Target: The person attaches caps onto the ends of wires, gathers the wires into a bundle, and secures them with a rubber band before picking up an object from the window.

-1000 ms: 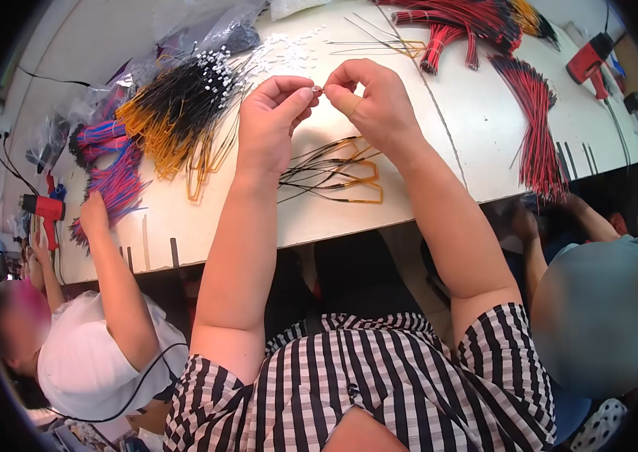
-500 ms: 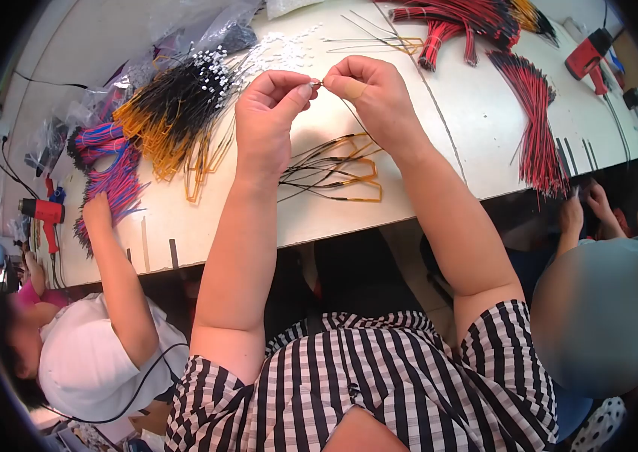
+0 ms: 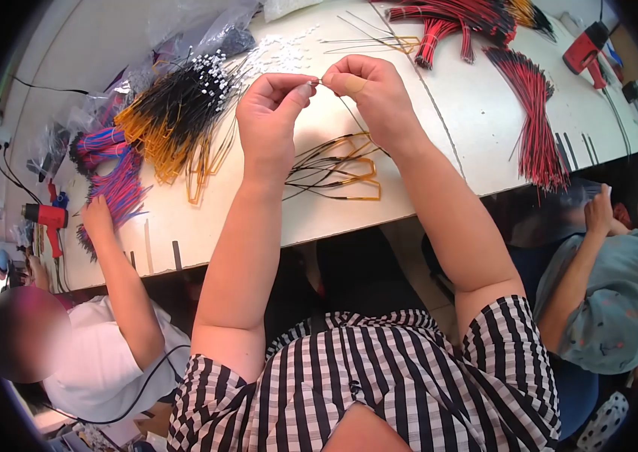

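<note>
My left hand [image 3: 274, 113] and my right hand [image 3: 371, 94] meet above the white table, fingertips almost touching. Thumb and forefinger of the right pinch a thin black wire [image 3: 351, 113], which trails down toward a yellow-sleeved end. The left fingertips are closed at the wire's tip; a tiny piece there is too small to name. Below the hands lies a loose group of black wires with yellow sleeves [image 3: 356, 179]. Left of them is a large bundle of similar wires [image 3: 172, 113] with white connectors on many ends. Small white connectors [image 3: 283, 51] are scattered behind my left hand.
Red-and-black wire bundles [image 3: 533, 113] lie at the right and back. A co-worker's hand [image 3: 97, 215] touches blue-and-red wires [image 3: 117, 188] at left. Heat guns [image 3: 48, 216] hang at both sides. Another co-worker [image 3: 605, 286] sits at right.
My hands keep the same pinch, with only slight finger movement. At right, the co-worker's arm has shifted and now holds up a clear bag-like sheet. The left co-worker's head has turned.
</note>
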Motion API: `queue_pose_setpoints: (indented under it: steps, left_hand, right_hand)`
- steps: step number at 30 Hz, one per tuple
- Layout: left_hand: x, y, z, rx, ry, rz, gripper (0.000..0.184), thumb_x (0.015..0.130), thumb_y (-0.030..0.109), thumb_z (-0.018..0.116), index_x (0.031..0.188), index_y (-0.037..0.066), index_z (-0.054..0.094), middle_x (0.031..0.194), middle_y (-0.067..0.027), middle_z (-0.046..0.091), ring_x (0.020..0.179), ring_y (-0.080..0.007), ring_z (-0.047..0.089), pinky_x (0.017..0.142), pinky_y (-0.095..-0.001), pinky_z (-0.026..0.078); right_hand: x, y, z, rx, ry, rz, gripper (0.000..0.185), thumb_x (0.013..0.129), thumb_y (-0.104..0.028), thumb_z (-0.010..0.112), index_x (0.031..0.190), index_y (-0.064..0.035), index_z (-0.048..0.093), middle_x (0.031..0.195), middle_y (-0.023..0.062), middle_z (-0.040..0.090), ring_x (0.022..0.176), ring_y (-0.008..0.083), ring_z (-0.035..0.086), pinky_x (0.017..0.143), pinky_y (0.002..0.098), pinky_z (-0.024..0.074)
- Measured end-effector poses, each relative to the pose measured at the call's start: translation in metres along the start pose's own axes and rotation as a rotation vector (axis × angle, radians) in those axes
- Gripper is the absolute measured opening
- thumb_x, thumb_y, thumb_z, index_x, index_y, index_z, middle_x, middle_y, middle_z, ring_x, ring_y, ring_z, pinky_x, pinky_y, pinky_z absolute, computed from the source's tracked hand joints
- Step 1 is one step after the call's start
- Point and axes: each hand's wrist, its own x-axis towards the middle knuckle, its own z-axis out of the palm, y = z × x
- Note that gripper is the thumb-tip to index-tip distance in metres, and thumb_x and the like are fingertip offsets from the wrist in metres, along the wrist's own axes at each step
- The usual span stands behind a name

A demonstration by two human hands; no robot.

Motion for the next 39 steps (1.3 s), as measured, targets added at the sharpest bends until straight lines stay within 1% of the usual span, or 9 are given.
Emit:
queue_pose_setpoints:
  steps: [13, 16, 18, 22, 30, 33, 34, 37, 39]
  left_hand:
    - [0.001, 0.000, -0.001, 0.000, -0.022, 0.004, 0.008, 0.087, -0.002, 0.061, 0.095, -0.001, 0.062, 0.095, -0.0099, 0.068, 0.086, -0.0132, 0.063, 0.080, -0.0254, 0.050]
    - [-0.001, 0.002, 0.002, 0.116, -0.002, 0.039, 0.007, 0.086, -0.004, 0.062, 0.093, -0.001, 0.063, 0.092, -0.0085, 0.068, 0.084, -0.0113, 0.062, 0.078, -0.0236, 0.050]
    - [-0.003, 0.000, 0.005, 0.352, 0.026, 0.180, 0.008, 0.085, -0.005, 0.063, 0.092, -0.001, 0.063, 0.089, -0.0067, 0.067, 0.081, -0.0091, 0.061, 0.074, -0.0212, 0.049]
    - [-0.003, -0.004, 0.008, 0.396, 0.055, 0.251, 0.006, 0.083, -0.004, 0.065, 0.087, 0.001, 0.065, 0.082, -0.0034, 0.066, 0.071, -0.0066, 0.058, 0.066, -0.0204, 0.048]
    - [-0.002, -0.004, 0.005, 0.403, 0.023, 0.137, 0.005, 0.082, -0.002, 0.066, 0.086, 0.000, 0.064, 0.080, -0.0043, 0.067, 0.072, -0.0080, 0.061, 0.067, -0.0209, 0.049]
    - [0.004, -0.007, -0.004, 0.435, -0.017, 0.187, 0.006, 0.081, -0.001, 0.067, 0.086, -0.001, 0.064, 0.079, -0.0033, 0.066, 0.070, -0.0083, 0.060, 0.066, -0.0207, 0.048]
    - [0.005, -0.003, -0.008, 0.415, 0.047, 0.176, 0.006, 0.079, -0.001, 0.067, 0.084, 0.000, 0.064, 0.077, -0.0016, 0.065, 0.069, -0.0074, 0.058, 0.065, -0.0200, 0.047]
    - [-0.001, 0.027, -0.025, 0.404, 0.084, 0.130, 0.008, 0.082, -0.004, 0.062, 0.090, -0.001, 0.064, 0.082, -0.0033, 0.063, 0.073, -0.0075, 0.057, 0.067, -0.0205, 0.046]
    - [-0.014, 0.049, -0.027, 0.469, -0.008, -0.091, 0.011, 0.083, -0.002, 0.059, 0.092, -0.001, 0.065, 0.080, -0.0023, 0.063, 0.073, -0.0066, 0.056, 0.066, -0.0203, 0.044]
  right_hand:
    - [0.001, 0.001, -0.001, -0.090, -0.012, 0.002, 0.008, 0.081, -0.008, 0.063, 0.081, -0.0001, 0.064, 0.077, -0.0004, 0.060, 0.075, 0.0066, 0.050, 0.071, 0.0224, 0.0408]
    - [0.001, 0.002, -0.002, -0.153, -0.014, 0.020, 0.009, 0.081, -0.009, 0.063, 0.081, 0.0003, 0.064, 0.077, -0.0003, 0.060, 0.075, 0.0068, 0.050, 0.070, 0.0226, 0.0413]
    - [0.001, 0.002, -0.002, -0.207, 0.015, 0.031, 0.009, 0.081, -0.009, 0.063, 0.080, 0.0005, 0.064, 0.076, -0.0003, 0.060, 0.074, 0.0067, 0.050, 0.069, 0.0226, 0.0414]
    - [0.001, 0.001, -0.004, -0.184, 0.010, 0.029, 0.009, 0.082, -0.009, 0.063, 0.080, 0.0004, 0.064, 0.075, -0.0008, 0.060, 0.073, 0.0062, 0.050, 0.068, 0.0220, 0.0409]
    - [-0.003, -0.003, -0.003, -0.405, 0.002, -0.043, 0.011, 0.081, -0.011, 0.065, 0.080, 0.0001, 0.064, 0.070, -0.0003, 0.058, 0.067, 0.0068, 0.048, 0.060, 0.0237, 0.0405]
    - [-0.002, -0.007, -0.008, -0.557, -0.014, -0.107, 0.013, 0.080, -0.012, 0.065, 0.080, 0.0012, 0.064, 0.067, 0.0014, 0.057, 0.065, 0.0076, 0.048, 0.060, 0.0250, 0.0410]
    - [-0.003, -0.013, -0.015, -0.569, -0.007, -0.115, 0.013, 0.080, -0.012, 0.065, 0.080, 0.0012, 0.064, 0.067, 0.0014, 0.057, 0.065, 0.0076, 0.048, 0.060, 0.0250, 0.0410]
    - [-0.010, -0.035, -0.048, -0.757, -0.034, -0.009, 0.015, 0.079, -0.012, 0.066, 0.080, 0.0024, 0.065, 0.067, 0.0035, 0.059, 0.065, 0.0100, 0.050, 0.061, 0.0263, 0.0419]
    - [-0.018, -0.047, -0.064, -0.829, -0.048, 0.046, 0.014, 0.079, -0.012, 0.066, 0.081, 0.0020, 0.065, 0.068, 0.0043, 0.060, 0.065, 0.0109, 0.050, 0.062, 0.0268, 0.0423]
